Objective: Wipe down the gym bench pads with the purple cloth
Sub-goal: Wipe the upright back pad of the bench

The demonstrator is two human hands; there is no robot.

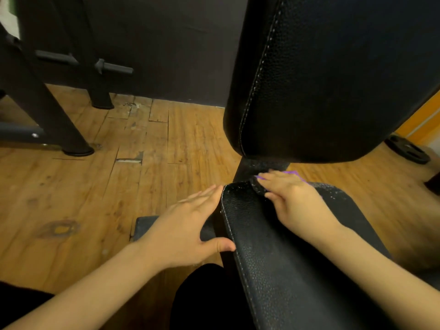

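Observation:
The black padded seat pad [285, 253] runs from the lower right toward the middle, with white stitching along its left edge. The upright black back pad [333, 79] rises just behind it. My right hand [295, 201] presses down on the far end of the seat pad, on top of the purple cloth [293, 173]. Only thin purple slivers of the cloth show past my fingers and knuckles. My left hand [188, 225] lies against the left side of the seat pad with fingers straight and the thumb on the stitched edge.
Worn wooden floor [95, 198] spreads to the left. Black legs of a machine frame [71, 129] stand at the far left, with a handle peg [114, 67] above. A black weight plate [408, 148] lies on the floor at the right. My dark-clothed knee [204, 298] is below.

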